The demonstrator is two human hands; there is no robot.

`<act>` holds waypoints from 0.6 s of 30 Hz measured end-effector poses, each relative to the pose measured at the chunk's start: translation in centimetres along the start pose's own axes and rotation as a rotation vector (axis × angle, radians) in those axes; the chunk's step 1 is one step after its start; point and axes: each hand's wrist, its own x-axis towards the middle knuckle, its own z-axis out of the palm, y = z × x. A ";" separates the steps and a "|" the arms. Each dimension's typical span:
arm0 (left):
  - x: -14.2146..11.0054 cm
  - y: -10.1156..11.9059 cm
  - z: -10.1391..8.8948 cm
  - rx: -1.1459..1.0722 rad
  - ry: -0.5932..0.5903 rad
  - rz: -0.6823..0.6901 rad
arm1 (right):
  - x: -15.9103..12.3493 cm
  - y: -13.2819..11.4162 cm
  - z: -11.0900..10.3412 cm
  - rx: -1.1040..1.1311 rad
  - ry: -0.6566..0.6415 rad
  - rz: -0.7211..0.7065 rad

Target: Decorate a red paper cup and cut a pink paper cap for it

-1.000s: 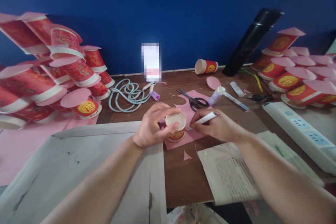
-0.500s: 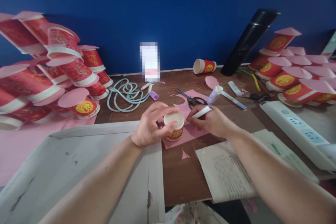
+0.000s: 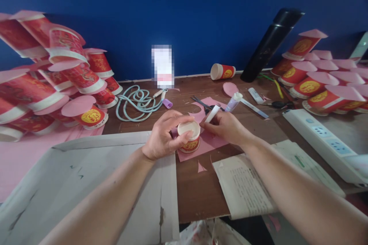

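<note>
My left hand (image 3: 164, 136) is wrapped round a small red paper cup (image 3: 189, 139) that stands upside down on a sheet of pink paper (image 3: 205, 141) in the middle of the brown table. My right hand (image 3: 224, 127) pinches a white pen (image 3: 212, 113) with its tip down on the pink paper, right beside the cup's rim. The pen's upper end points away from me.
Black scissors (image 3: 204, 106), a glue tube (image 3: 233, 102) and a pink disc (image 3: 230, 89) lie behind the cup. Piles of red cups with pink lids sit at left (image 3: 51, 80) and right (image 3: 322, 80). A power strip (image 3: 322, 138), printed papers (image 3: 247, 183), cardboard (image 3: 86, 183), a coiled cord (image 3: 138, 101) and a black flask (image 3: 270, 46) surround me.
My right hand has slid left toward the cup and the pen has swung from lying nearly flat to standing more upright. The left hand keeps its hold on the cup.
</note>
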 end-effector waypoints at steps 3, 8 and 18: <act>-0.1 -0.1 0.1 -0.007 0.005 -0.001 | 0.3 0.0 0.2 0.021 -0.023 -0.019; -0.1 -0.1 0.1 -0.008 0.006 -0.009 | 0.8 0.4 0.6 0.037 -0.020 -0.029; 0.0 0.1 0.1 -0.008 0.017 0.002 | 1.6 0.7 1.2 0.048 0.048 -0.016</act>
